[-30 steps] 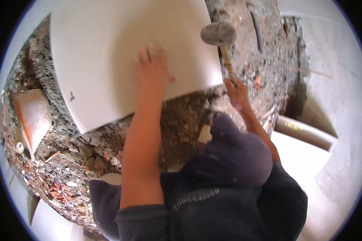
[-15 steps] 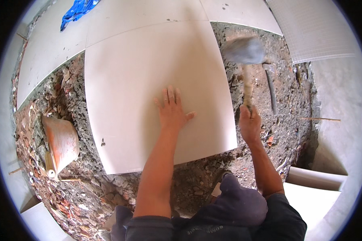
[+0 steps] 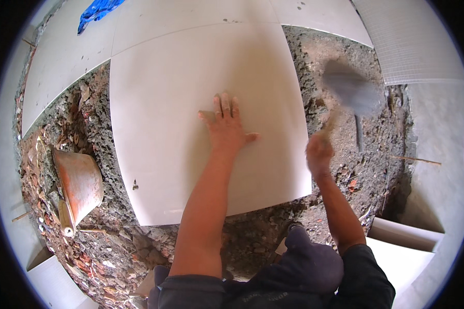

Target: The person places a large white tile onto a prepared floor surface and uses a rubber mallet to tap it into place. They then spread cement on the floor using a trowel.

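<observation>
My left hand (image 3: 226, 129) lies flat with spread fingers on a large pale floor tile (image 3: 154, 134). Off the tile's right edge, my right hand (image 3: 319, 150) is wrapped round the light handle of a mallet (image 3: 351, 88). The mallet's broad grey head is smeared by motion and hangs over the rough mortar bed, tilted to the right and apart from the tile. Partly covered by it, a dark-handled tool (image 3: 359, 135) lies on the mortar.
More pale tiles (image 3: 185, 15) lie along the far side, with a blue plastic sheet or bag (image 3: 95, 14) on one. A rusty hoe blade (image 3: 80, 175) rests on rubble (image 3: 87, 247) at left. Tiles (image 3: 404, 257) stand by the right wall, and a ridged panel (image 3: 417, 46) lies far right.
The mallet head has swung right and tilted over, away from the tile. My right hand has turned with it; my left hand stays flat on the tile. The view has shifted slightly.
</observation>
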A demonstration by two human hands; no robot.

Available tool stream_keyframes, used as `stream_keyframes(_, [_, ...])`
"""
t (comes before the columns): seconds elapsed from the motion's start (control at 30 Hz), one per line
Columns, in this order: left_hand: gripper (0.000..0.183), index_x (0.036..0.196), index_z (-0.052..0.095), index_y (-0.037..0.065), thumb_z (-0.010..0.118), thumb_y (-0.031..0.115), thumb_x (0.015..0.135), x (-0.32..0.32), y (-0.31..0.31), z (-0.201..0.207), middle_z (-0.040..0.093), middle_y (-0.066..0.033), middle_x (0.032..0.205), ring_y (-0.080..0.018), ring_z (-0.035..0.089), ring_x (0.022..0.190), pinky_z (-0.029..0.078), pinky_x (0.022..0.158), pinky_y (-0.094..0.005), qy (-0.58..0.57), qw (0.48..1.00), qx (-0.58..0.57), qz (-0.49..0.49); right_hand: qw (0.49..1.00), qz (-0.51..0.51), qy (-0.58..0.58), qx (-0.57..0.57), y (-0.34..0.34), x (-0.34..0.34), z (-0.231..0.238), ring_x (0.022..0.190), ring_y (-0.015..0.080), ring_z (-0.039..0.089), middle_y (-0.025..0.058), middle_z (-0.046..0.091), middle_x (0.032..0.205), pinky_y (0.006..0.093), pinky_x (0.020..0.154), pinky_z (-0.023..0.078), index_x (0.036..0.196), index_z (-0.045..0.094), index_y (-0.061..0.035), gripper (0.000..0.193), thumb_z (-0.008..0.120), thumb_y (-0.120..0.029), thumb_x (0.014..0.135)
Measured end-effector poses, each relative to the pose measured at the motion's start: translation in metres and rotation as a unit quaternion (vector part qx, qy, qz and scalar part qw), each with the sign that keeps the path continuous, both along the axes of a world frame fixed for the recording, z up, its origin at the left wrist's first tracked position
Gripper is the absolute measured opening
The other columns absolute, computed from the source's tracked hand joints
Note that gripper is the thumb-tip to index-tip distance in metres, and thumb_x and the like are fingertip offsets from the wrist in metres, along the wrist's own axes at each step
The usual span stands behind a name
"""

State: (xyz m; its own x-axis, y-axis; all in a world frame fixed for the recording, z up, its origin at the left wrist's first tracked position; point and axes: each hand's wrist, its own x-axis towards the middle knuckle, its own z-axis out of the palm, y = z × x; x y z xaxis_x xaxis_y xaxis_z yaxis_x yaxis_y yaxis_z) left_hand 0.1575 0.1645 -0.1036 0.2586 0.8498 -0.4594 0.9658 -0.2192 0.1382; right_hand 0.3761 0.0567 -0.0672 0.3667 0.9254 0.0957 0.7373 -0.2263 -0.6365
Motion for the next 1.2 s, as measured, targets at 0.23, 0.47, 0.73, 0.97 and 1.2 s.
stream_keyframes(0.23, [0.122,0.154,0.011,0.012,0.067,0.074,0.065,-0.003,0.004,-0.001,0.001,-0.011,0.162,-0.0298,0.001,0.149,0.01,0.108,-0.0727,-0.009,1.0,0.002,-0.012,0.977,-0.038,0.203,0.043,0.025,0.001,0.018,0.054,0.0095,0.05,0.0065,0.053,0.061,0.0269,0.046,0.037,0.083,0.055,-0.0014,0.031,0.055,-0.029,0.098])
stream_keyframes(0.47, [0.126,0.154,0.01,0.011,0.068,0.075,0.063,-0.006,0.005,-0.002,-0.001,-0.0113,0.162,-0.029,-0.001,0.149,0.008,0.108,-0.073,-0.03,0.999,-0.008,0.005,0.983,0.016,0.014,-0.184,0.06,-0.025,0.004,0.086,0.0508,0.061,0.0347,0.062,0.086,0.0552,0.071,0.046,0.099,0.058,0.0065,0.047,0.056,-0.041,0.094])
stream_keyframes(0.73, [0.126,0.154,0.006,0.007,0.066,0.073,0.066,-0.018,0.012,-0.002,-0.002,-0.0076,0.162,-0.025,-0.001,0.149,0.01,0.107,-0.0744,-0.024,0.999,-0.012,-0.016,0.993,0.085,0.071,-0.034,0.092,-0.048,-0.005,0.07,0.0371,0.063,0.0232,0.064,0.077,0.0398,0.062,0.048,0.092,0.057,0.0038,0.037,0.057,-0.033,0.096])
stream_keyframes(0.97, [0.128,0.154,0.006,0.006,0.068,0.073,0.064,-0.02,0.02,0.003,-0.001,-0.0061,0.162,-0.0231,-0.002,0.149,0.009,0.107,-0.0744,-0.023,0.999,-0.02,-0.012,0.983,0.025,0.177,0.049,0.127,-0.053,0.013,0.072,0.031,0.059,0.0196,0.06,0.076,0.0419,0.069,0.05,0.1,0.057,0.0062,0.041,0.053,-0.034,0.097])
stream_keyframes(1.2, [0.125,0.154,0.007,0.007,0.067,0.074,0.066,-0.022,0.026,0.004,0.0,-0.0058,0.162,-0.0223,-0.001,0.149,0.011,0.108,-0.0734,-0.02,1.0,-0.003,-0.014,0.997,0.044,-0.046,-0.048,0.137,-0.074,-0.003,0.072,0.0463,0.062,0.0253,0.064,0.075,0.0454,0.06,0.048,0.096,0.056,0.0049,0.039,0.056,-0.034,0.096])
